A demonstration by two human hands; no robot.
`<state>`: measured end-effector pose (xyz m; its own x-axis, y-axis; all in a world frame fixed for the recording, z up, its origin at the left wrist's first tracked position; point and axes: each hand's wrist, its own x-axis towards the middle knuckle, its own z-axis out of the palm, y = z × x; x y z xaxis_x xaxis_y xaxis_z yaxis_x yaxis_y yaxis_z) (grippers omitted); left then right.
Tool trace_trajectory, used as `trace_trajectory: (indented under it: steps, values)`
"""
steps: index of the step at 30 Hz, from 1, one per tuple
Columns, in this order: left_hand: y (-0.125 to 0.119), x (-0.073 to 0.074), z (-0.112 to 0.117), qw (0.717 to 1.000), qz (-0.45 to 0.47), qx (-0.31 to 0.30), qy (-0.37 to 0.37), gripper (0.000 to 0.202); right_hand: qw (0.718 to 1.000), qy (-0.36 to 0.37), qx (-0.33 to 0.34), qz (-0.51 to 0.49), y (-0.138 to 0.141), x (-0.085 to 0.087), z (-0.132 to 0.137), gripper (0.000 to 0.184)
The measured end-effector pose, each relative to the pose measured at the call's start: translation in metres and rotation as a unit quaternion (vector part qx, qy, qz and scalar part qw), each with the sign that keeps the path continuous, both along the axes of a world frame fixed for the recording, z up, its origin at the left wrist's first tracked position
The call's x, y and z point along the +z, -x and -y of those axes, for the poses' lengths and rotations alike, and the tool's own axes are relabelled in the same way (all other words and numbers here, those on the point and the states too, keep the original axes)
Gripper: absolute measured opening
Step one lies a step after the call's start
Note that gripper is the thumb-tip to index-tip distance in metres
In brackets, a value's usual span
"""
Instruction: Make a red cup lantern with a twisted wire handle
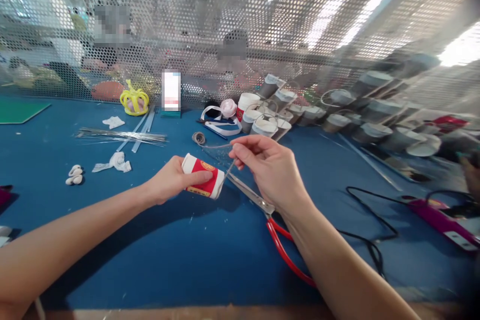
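Observation:
My left hand (174, 180) is wrapped round a red and white paper cup (204, 177), tilted on its side with one end toward the right. Thumb and fingers of my right hand (262, 162) pinch a thin grey cord (217, 147). One stretch of the cord runs left to a small coil (198, 138) on the table; another slants down to the cup's right end. Below my right hand lies a pair of scissors with red handles (279, 240), its blades pointing up and left, partly hidden by my wrist.
Thin wires (122, 136), clear strips (144, 132) and white scraps (116, 162) lie left on the blue table (180, 255). A yellow crown-like piece (134, 100) stands behind them. Several grey cups (264, 127) are grouped at back right. A purple power strip (442, 220) with black cable lies right.

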<state>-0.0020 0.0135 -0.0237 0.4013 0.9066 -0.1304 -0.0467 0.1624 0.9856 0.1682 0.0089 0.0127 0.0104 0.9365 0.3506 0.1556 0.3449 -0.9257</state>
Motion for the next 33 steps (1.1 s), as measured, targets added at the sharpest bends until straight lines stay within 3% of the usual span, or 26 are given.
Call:
trace_trajectory:
  steps: [22,33]
  values:
    - [-0.001,0.002,0.006,0.999,-0.005,-0.031,0.007,0.025,0.999,0.019,-0.015,0.035,-0.002,-0.009,-0.012,0.011]
    - [-0.001,0.005,0.01,0.998,0.05,-0.026,0.005,0.013,0.998,0.036,-0.009,0.053,-0.004,-0.014,-0.014,0.01]
